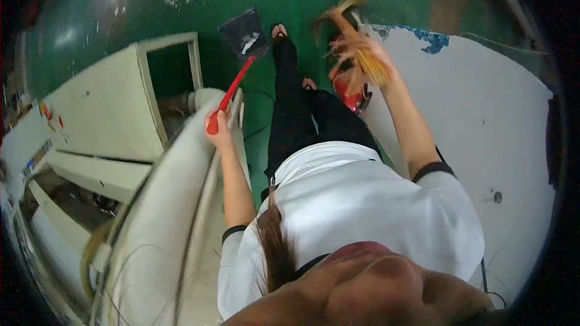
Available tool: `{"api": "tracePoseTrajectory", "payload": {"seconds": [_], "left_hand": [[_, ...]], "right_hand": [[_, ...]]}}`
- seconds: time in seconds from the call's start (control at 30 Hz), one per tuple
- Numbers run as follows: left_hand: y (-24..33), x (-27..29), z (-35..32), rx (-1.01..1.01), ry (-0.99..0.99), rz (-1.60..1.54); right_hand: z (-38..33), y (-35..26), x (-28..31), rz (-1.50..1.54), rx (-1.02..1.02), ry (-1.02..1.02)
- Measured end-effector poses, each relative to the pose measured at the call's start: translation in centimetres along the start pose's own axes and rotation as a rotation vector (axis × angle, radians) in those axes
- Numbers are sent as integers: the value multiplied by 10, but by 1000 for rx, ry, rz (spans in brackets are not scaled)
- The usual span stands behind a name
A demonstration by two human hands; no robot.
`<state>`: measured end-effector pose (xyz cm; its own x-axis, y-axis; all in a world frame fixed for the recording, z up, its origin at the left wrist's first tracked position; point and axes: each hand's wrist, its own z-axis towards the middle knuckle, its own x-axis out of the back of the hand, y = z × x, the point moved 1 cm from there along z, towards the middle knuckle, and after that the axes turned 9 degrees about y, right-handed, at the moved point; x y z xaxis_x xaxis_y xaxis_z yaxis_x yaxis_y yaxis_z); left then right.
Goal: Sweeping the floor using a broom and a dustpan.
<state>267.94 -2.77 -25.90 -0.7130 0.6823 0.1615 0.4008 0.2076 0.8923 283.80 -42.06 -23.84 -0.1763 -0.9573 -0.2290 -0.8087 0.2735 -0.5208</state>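
Note:
My left hand (220,127) is closed round the red handle of a dustpan (229,31). Its dark pan reaches out over the green floor, left of my feet, with a crumpled white scrap (249,43) in it. On the other side, my right hand (380,60) is smeared by motion. It grips what looks like a straw broom (373,67), yellow and ribbed by the hand, with blurred tan strands fanning away from me. How the fingers lie on it is hard to make out.
A cream machine (103,93) with a long pale roll (163,217) stands close on my left. At my right is a white panel or tabletop (477,115) with chipped blue patches. Something red (347,92) sits low by its edge. The green floor (181,12) shows worn patches.

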Motion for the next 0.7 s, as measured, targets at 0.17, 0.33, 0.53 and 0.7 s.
{"api": "tracePoseTrajectory", "payload": {"seconds": [0.17,0.33,0.53,0.7], "left_hand": [[30,-61,89,-5,-7,11],[89,-109,145,-19,-105,86],[151,-179,221,-31,-244,222],[199,-269,253,15,-351,335]], "right_hand": [[96,-65,-57,114,149,-102],[92,-110,-4,304,94,132],[45,-194,-1,376,3,503],[146,-222,130,-25,34,947]]}}
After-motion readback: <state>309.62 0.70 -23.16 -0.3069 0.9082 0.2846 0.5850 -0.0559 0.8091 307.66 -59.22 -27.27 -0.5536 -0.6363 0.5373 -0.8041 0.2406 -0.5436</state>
